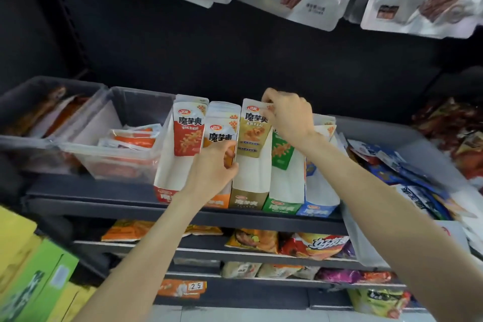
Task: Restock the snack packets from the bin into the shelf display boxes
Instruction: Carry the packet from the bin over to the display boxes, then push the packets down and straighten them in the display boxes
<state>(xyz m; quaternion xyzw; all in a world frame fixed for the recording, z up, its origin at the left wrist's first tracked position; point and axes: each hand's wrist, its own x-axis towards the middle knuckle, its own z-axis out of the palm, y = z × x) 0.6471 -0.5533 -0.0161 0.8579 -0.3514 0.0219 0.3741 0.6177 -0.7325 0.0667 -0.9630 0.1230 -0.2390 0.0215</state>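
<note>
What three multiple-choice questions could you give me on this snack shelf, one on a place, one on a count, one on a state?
1. Where is the right hand?
A. At the top of the brown packets
B. Inside the grey bin
C. On the lower shelf

2. How many display boxes stand in the row, from the red box to the blue box?
A. Three
B. Five
C. Seven

3. What is the left hand doing?
A. Hanging free with straight fingers
B. Lying flat on the shelf edge
C. Holding the orange packets with curled fingers

Answers:
1 A, its fingers pinch the top edge of the brown packets.
2 B, red, orange, brown, green and blue fronts show.
3 C, its fingers curl round the lower part of the front orange packet.
</note>
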